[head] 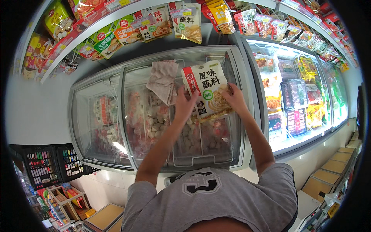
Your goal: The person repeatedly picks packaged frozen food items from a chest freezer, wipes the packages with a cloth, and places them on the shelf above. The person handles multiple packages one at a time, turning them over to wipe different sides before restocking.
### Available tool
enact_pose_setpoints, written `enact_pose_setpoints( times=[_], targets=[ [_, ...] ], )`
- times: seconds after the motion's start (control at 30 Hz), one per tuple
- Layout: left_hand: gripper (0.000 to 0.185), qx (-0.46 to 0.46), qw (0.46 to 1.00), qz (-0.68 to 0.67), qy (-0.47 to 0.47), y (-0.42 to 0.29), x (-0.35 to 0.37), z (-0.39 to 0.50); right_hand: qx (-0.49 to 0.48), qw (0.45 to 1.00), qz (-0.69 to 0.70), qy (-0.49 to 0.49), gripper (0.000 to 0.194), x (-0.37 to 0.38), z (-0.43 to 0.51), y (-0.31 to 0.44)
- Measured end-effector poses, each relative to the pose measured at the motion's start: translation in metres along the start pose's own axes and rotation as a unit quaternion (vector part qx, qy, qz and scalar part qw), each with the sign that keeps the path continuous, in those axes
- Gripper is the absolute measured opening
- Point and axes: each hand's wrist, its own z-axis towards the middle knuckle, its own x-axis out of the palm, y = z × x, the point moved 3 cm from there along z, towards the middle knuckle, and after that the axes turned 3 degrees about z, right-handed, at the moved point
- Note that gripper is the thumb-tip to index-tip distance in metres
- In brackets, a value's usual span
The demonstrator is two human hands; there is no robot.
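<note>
A large white and red pouch of dipping sauce (214,78) is held upright between both hands over the glass top of a chest freezer (185,168). My left hand (186,101) grips the pouch at its left side, thumb over the front. At the right edge, my right hand (232,97) pinches the pouch with thumb and fingers. A crumpled, pale pink cloth (163,78) lies on the glass just left of the pouch, its lower end beside my left hand. Bagged frozen food (156,119) shows through the glass.
Above the freezer, sauce pouches (188,24) and other packets (104,40) hang below a shelf with price tags. To the right stands a second, brightly lit freezer (298,95) with packaged food. Black crates (43,166) of small items sit at the lower left, near a wooden rack (69,203).
</note>
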Motion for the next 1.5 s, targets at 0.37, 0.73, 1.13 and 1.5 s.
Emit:
enact_pose_setpoints(
  times=[0.37,0.73,1.13,1.5],
  targets=[
    [0.061,-0.082,0.863,-0.498,0.026,0.024,-0.084,-0.106,-0.071,0.987,0.061,0.129,0.022,0.090,-0.061,0.078],
    [0.035,-0.095,0.935,-0.312,-0.140,0.099,-0.214,-0.154,-0.333,0.809,-0.479,0.076,0.044,0.260,0.043,0.056],
    [0.026,-0.228,0.774,-0.560,-0.190,0.100,-0.131,-0.224,-0.493,0.769,-0.297,0.279,0.037,0.244,-0.115,0.083],
    [0.025,-0.197,0.848,-0.435,-0.229,0.101,-0.131,-0.208,-0.474,0.755,-0.388,0.233,0.042,0.283,-0.035,0.064]
  ],
)
